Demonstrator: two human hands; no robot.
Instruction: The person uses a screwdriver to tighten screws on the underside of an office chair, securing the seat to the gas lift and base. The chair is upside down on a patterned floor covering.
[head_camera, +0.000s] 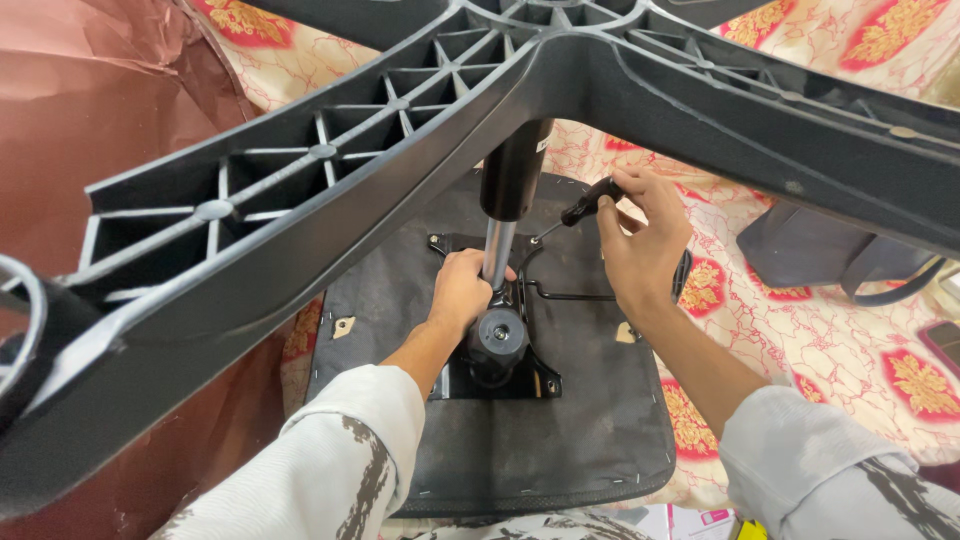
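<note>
An upturned office chair seat (580, 420) lies black underside up on a patterned cloth. A metal mechanism plate (520, 290) is fixed to it, and a gas cylinder column (505, 210) rises from it to a black star-shaped base (420, 150) that fills the upper view. My left hand (460, 295) is wrapped around the lower, shiny part of the column. My right hand (640, 240) holds a black-handled screwdriver (585, 205), its tip angled down toward the plate's far corner.
A cream cloth with red and gold patterns (820, 320) covers the surface. Reddish-brown sheeting (90, 110) lies to the left. A dark bag with a strap (830, 255) sits at the right, and a phone (945, 340) lies at the right edge.
</note>
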